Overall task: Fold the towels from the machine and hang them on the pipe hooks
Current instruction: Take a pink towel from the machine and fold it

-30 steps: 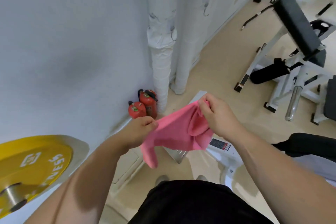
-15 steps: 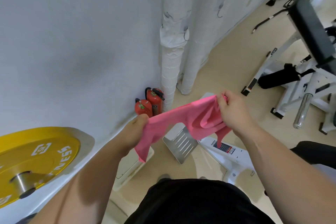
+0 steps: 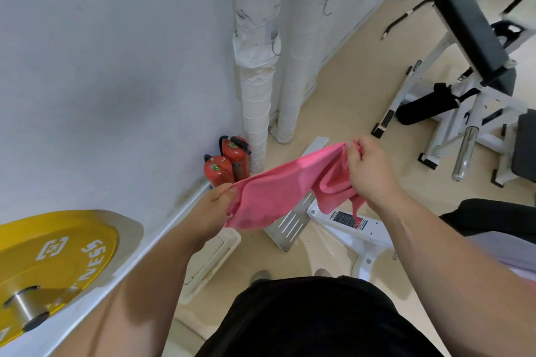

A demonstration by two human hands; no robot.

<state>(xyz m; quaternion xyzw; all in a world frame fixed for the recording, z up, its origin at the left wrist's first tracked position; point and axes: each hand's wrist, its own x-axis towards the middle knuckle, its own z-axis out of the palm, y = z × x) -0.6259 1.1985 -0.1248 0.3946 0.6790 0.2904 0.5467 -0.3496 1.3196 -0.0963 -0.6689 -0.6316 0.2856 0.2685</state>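
Both hands hold one pink towel (image 3: 278, 191) in the air in front of the person, above the floor (image 3: 348, 90). The left hand (image 3: 216, 206) has its fingers curled and pinches the lower left end. The right hand (image 3: 369, 174) grips the upper right end, thumb and fingers closed on a bunch of cloth that hangs down under it. Between them the towel is pulled out into a slanting band, loose and wrinkled on the right side, so I judge that it is only being spread and no clean fold is made yet. The two white wrapped pipes (image 3: 256, 81) stand in the corner farther ahead, well apart from the towel, and the hooks (image 3: 275, 45) on them carry nothing that I can see. The folding of this towel and the hanging are therefore both left to do, and no other towel shows in the view. Compared with one second ago, the hands are now farther from each other: then they were close together with the cloth bunched between them, and now it is stretched much wider. Below the towel are a slotted metal plate (image 3: 290, 226) and two red fire extinguishers (image 3: 226, 166) by the wall. A yellow weight plate (image 3: 55, 258) is at the lower left and a white exercise machine (image 3: 478, 38) at the right.
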